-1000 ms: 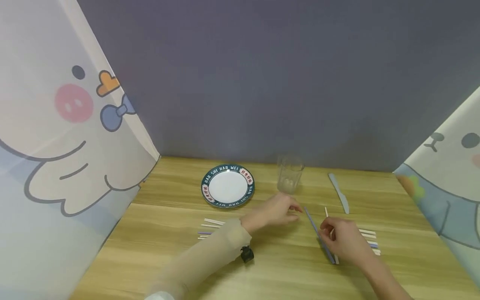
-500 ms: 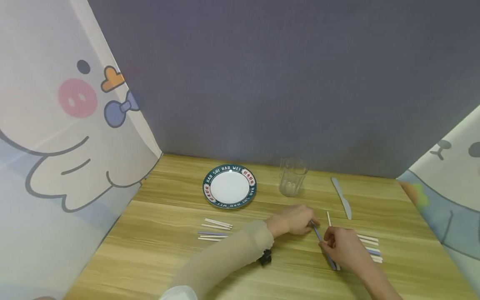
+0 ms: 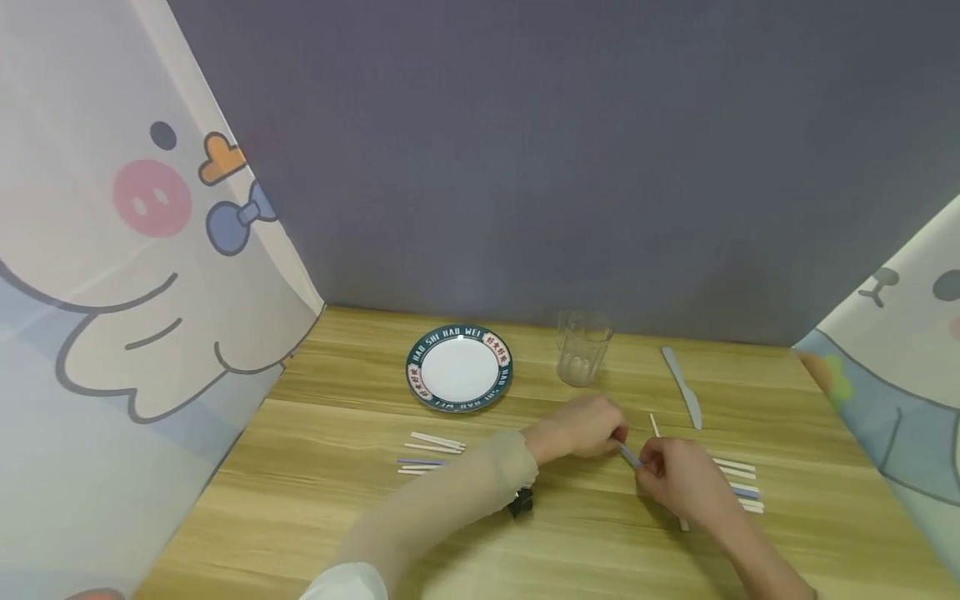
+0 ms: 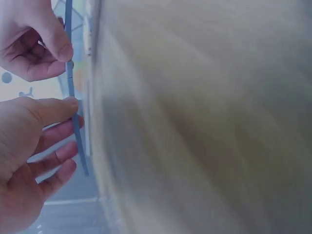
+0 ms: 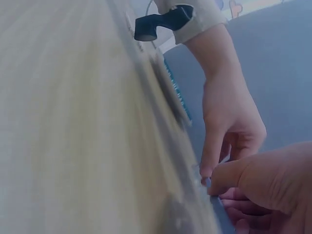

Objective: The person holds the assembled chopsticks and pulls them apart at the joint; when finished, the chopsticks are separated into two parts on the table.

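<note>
Both hands pinch one thin, flat blue-purple stick [image 4: 70, 85], raised off the table. My left hand [image 3: 585, 425] grips it between thumb and forefinger; the other fingers [image 4: 63, 178] are loosely bent in the left wrist view. Farther along the stick, my right hand [image 3: 682, 475] pinches it with thumb and fingertips. The head view shows a short length of the stick between the hands; the right hand covers the rest. A white stick [image 3: 654, 424] lies on the table partly behind the right hand, its two ends showing.
A white plate with a green rim [image 3: 422, 393] lies at the back, left of a clear glass mug [image 3: 581, 354]. At the right is a grey-blue knife [image 3: 682, 388]. Several white and purple sticks lie in a left group [image 3: 435, 446] and a right group [image 3: 738, 492].
The left hand has moved right and taken hold of the blue-purple stick's far end. The stick, earlier slanting down by the right hand, now spans both hands at a different angle.
</note>
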Demonstrator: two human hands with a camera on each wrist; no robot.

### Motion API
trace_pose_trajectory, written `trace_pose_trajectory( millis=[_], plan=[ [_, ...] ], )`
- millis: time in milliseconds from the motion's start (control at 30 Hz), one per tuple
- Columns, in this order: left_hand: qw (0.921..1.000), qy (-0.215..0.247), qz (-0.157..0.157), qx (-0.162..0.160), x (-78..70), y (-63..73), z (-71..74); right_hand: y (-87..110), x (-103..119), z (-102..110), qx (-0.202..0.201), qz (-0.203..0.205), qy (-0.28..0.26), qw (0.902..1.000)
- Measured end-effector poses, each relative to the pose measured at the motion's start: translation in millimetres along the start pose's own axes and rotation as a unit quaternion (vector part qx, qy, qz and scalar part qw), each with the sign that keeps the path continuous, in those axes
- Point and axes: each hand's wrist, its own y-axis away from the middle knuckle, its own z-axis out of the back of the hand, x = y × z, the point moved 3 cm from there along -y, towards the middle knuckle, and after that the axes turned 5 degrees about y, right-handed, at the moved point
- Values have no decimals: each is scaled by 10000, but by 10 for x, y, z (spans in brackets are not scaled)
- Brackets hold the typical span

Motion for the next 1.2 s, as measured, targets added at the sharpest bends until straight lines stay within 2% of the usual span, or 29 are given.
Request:
trace_pose_trajectory(
  millis=[100, 167, 267, 367, 500, 600, 700, 900, 1200],
  plan=[
    [9997, 39, -162, -204, 46, 110, 128, -61, 65, 109, -196, 320, 63, 9993],
    [9988, 246, -228, -351, 73, 213, 221, -104, 117, 174, -473, 696, 196, 9963],
    [9958, 648, -313, -561, 98, 408, 345, -147, 206, 248, -873, 1359, 329, 9863],
    [9910, 1033, -430, -736, 99, 636, 449, -163, 317, 283, -1042, 1972, 284, 9744],
    [9841, 1457, -555, -849, 109, 956, 543, -168, 485, 265, -863, 2477, 64, 9650],
    [9799, 1655, -591, -946, 145, 1164, 559, -181, 608, 230, -683, 2644, -36, 9620],
    [9795, 1646, -558, -1021, 196, 1326, 538, -206, 727, 187, -553, 2785, -160, 9587],
    [9781, 1752, -408, -1043, 250, 1482, 546, -249, 858, 143, -560, 3005, -234, 9518],
    [9760, 1781, -430, -1177, 200, 1541, 637, -238, 874, 166, -623, 2923, -299, 9538]
  ],
)
